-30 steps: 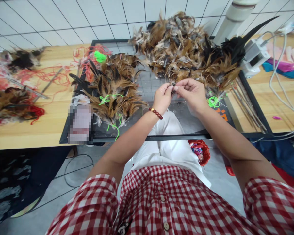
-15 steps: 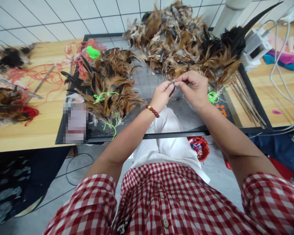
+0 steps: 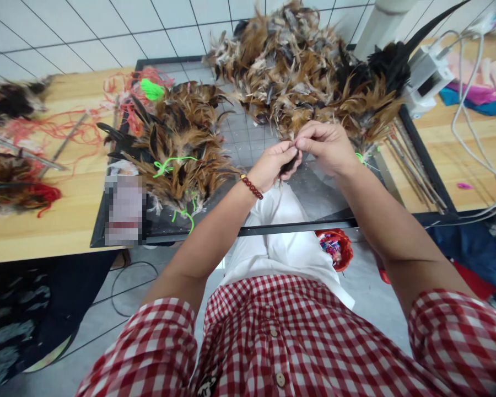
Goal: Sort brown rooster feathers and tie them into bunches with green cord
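Feather (image 3: 290, 164), apparently, pinched between left hand (image 3: 271, 167) and right hand (image 3: 329, 146) above mat (image 3: 251, 141), white tiles (image 3: 86, 27).

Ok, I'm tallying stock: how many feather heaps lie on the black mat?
2: a green-tied bundle at the left of the mat and a large loose pile at its back. The left hand pinches a dark feather; the pile may hide more.

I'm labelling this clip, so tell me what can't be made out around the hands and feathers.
Head view:
Small dark piece pinched by the left hand and right hand: fingers hide most of it.
Pixelated pale block: blurred out.
Large brown feather pile: cut off by the top edge.
Round red bowl: contents too small.
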`<state>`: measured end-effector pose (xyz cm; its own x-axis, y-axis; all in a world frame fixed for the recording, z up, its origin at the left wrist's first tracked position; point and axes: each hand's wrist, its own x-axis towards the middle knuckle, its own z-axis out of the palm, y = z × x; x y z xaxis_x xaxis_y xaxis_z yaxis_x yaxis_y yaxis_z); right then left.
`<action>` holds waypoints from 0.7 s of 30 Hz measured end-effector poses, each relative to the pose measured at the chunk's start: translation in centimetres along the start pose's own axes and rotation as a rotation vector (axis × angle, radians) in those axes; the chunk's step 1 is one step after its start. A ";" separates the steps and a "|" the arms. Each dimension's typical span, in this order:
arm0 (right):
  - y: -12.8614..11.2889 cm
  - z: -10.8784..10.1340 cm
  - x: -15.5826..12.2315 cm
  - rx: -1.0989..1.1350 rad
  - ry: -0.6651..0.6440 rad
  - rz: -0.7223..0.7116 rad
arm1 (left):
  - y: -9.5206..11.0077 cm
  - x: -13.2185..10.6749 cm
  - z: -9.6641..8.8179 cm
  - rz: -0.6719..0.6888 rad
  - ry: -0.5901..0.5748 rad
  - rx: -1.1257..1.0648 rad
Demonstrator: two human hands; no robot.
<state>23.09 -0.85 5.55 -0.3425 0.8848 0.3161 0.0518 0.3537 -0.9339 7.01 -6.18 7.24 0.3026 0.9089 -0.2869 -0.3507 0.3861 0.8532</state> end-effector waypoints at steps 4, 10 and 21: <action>0.0 0.2 0.0 0.004 0.028 0.030 | -0.2 0.5 -0.5 0.047 0.048 0.007; 0.4 0.6 0.1 0.001 0.060 0.009 | -0.5 1.0 -1.1 0.137 0.116 0.067; 3.0 -2.5 0.8 -0.862 -0.063 -0.006 | 1.0 1.6 -2.2 0.225 0.348 -0.202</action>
<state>25.34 1.65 3.39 -0.3948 0.8727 0.2873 0.7348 0.4877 -0.4715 5.21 -4.05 6.68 -0.1047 0.9591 -0.2628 -0.5497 0.1644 0.8191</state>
